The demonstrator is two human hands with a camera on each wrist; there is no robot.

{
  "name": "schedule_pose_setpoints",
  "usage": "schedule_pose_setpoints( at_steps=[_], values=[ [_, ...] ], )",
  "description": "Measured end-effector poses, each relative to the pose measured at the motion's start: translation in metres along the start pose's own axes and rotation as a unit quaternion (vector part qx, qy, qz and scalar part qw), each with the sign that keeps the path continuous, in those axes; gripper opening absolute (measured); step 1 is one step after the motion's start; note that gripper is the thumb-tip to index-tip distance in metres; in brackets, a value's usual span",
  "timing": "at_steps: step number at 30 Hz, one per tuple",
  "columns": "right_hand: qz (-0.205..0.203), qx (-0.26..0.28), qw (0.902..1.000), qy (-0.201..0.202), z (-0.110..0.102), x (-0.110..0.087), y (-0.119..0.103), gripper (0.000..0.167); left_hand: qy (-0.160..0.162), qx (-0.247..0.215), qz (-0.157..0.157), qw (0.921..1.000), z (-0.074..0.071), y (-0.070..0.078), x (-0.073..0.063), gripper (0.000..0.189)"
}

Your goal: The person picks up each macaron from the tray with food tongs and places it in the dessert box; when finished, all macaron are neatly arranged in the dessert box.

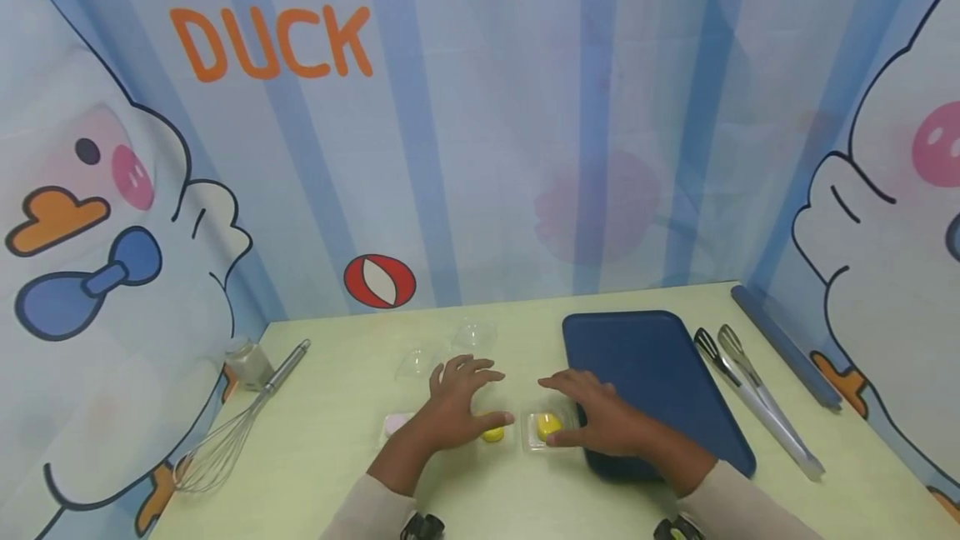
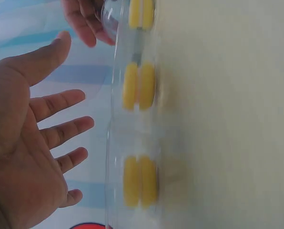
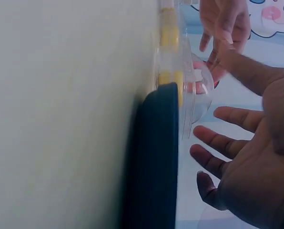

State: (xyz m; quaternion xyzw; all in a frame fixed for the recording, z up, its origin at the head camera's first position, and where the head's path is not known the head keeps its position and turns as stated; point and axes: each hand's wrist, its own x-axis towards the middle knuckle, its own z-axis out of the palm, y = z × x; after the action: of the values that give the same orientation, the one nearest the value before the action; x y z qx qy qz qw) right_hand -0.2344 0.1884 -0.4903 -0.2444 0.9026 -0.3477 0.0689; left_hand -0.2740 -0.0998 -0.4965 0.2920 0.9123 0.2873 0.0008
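Several macarons lie in clear plastic boxes on the table: a yellow macaron (image 1: 547,425) in the right-hand box (image 1: 531,442), another yellow macaron (image 1: 492,435) by my left thumb, and a pale pink macaron (image 1: 396,422) partly behind my left wrist. My left hand (image 1: 459,407) hovers over the boxes, fingers spread, holding nothing. My right hand (image 1: 603,415) is beside the right-hand box, fingers spread, its thumb overlapping the box's edge in view. A clear domed lid (image 3: 202,90) appears by that box in the right wrist view; whether it is seated, I cannot tell.
Two clear domed lids (image 1: 475,334) lie behind the boxes. A dark blue tray (image 1: 637,365) is on the right, with metal tongs (image 1: 765,402) and a long blue-grey bar (image 1: 787,348) beyond. At left are a whisk (image 1: 240,432) and a small jar (image 1: 249,363).
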Motion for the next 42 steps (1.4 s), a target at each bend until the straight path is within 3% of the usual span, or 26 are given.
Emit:
schedule_pose_setpoints(
  at_steps=[8,16,30,42],
  values=[
    [-0.012,0.005,0.9997,0.022,0.002,0.016,-0.007,0.067,0.033,0.014,-0.052,0.998,-0.019,-0.025,-0.003,0.058],
    [-0.008,0.022,0.9989,0.04,0.005,0.036,-0.014,0.065,0.038,0.039,-0.097,0.9937,-0.033,-0.05,-0.004,0.055],
    [0.042,0.039,0.9978,0.032,0.01,0.076,-0.035,0.061,-0.009,0.066,-0.105,0.9923,-0.053,-0.071,0.005,0.064],
    [0.064,0.041,0.9971,0.003,0.024,0.104,-0.043,0.064,-0.05,0.055,-0.112,0.9909,-0.054,-0.082,0.015,0.075]
  ],
)
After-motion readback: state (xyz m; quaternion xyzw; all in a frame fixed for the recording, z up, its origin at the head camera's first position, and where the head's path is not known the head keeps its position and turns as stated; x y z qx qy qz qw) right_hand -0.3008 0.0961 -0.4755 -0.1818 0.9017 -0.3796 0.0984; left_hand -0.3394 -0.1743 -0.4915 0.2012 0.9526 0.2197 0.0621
